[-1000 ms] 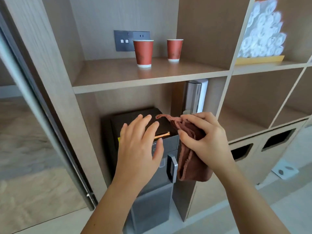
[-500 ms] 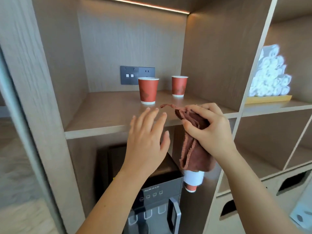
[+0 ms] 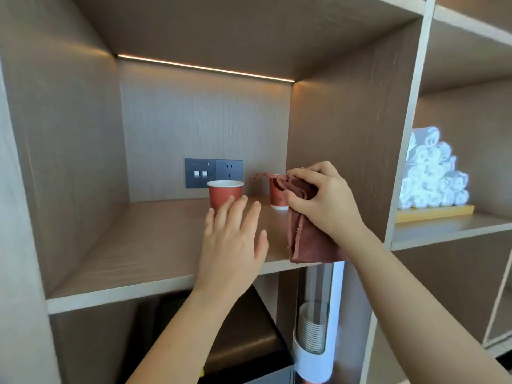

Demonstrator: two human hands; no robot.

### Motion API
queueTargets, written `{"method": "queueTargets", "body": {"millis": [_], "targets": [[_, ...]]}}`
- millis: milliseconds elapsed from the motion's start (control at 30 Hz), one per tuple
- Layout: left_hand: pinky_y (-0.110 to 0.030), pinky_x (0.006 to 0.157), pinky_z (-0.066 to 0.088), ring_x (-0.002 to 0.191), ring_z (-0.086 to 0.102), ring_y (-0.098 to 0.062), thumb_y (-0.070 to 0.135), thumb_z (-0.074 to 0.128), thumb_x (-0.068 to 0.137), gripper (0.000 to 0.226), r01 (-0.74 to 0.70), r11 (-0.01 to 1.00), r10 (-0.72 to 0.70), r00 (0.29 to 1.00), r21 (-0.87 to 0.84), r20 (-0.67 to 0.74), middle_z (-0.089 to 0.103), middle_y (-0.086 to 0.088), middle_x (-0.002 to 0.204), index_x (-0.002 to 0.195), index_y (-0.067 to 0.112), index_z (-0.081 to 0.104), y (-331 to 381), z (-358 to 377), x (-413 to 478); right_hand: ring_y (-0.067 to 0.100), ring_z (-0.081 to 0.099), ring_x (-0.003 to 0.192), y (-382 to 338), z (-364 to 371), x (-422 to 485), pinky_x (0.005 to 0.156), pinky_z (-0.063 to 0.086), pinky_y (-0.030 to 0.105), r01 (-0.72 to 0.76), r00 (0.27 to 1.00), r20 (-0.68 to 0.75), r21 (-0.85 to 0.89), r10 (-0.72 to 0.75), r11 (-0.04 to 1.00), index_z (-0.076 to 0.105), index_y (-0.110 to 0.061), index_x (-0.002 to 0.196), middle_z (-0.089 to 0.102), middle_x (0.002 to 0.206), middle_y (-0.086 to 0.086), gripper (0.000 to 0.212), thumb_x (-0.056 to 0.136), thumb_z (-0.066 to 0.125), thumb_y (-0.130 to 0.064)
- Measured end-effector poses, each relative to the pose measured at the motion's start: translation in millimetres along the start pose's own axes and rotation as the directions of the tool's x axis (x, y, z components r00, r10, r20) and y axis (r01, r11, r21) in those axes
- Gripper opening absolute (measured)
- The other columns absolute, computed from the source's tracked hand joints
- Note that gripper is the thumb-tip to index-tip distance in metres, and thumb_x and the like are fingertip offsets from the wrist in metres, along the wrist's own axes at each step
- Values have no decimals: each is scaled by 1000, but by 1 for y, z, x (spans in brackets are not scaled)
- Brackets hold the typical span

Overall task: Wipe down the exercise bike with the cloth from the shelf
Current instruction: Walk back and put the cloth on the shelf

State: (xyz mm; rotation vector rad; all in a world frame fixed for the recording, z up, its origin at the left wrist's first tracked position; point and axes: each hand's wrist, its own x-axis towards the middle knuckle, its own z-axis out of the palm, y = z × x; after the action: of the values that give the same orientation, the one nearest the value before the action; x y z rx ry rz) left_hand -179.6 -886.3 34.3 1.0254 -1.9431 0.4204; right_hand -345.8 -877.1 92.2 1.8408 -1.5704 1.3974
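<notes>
- The right hand [image 3: 324, 200] holds the brown-red cloth [image 3: 307, 239]. Its grip is curled, with thumb and fingers pinching the bunched upper part. The rest of the cloth hangs down past the front edge of the shelf [image 3: 138, 245].
- The left hand [image 3: 232, 245] is over the shelf board, its grip spread, fingers straight and holding nothing.
- Two red paper cups stand upright on the shelf. The near cup [image 3: 224, 194] is just behind the left fingertips; I cannot tell if something is in it. The far cup [image 3: 277, 200] is partly hidden by the cloth.
- Under the shelf, a cup dispenser [image 3: 310, 364] holds a stack of cups [image 3: 311, 331], beside a dark machine [image 3: 243, 336].
- In the compartment to the right, rolled white towels [image 3: 432, 173] are piled on a wooden tray [image 3: 435, 213].
- Compared with half a second ago, both hands are higher against the shelf and the cloth now covers part of the far cup. The machine shows only its top, and the cups stand in the same places.
</notes>
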Motion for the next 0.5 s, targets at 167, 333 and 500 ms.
{"method": "queueTargets", "body": {"millis": [167,333,500], "targets": [[-55,102,29,123,47,-34,30,60,83,45,54,995,-53,999,87,-3,55,-16,128,124,10,56,-1,9,3,29,52,108,6,22,22,89,47,37,-28,991,131,-66,36,997,57,-28,124,51,119,3,47,78,65,-37],[-59,99,31,121,49,-36,35,57,84,47,89,985,-87,996,147,-21,57,-17,127,123,9,56,-4,14,4,41,3,140,20,62,12,108,11,61,6,804,549,-392,229,920,9,-45,143,0,157,-8,73,80,34,-72],[-60,98,32,121,49,-37,43,45,81,54,112,973,-114,993,202,1,56,-17,127,123,11,57,-4,16,5,36,-12,141,23,78,22,102,-9,69,207,606,728,-534,321,820,0,-43,143,-8,156,-10,78,76,12,-81]]}}
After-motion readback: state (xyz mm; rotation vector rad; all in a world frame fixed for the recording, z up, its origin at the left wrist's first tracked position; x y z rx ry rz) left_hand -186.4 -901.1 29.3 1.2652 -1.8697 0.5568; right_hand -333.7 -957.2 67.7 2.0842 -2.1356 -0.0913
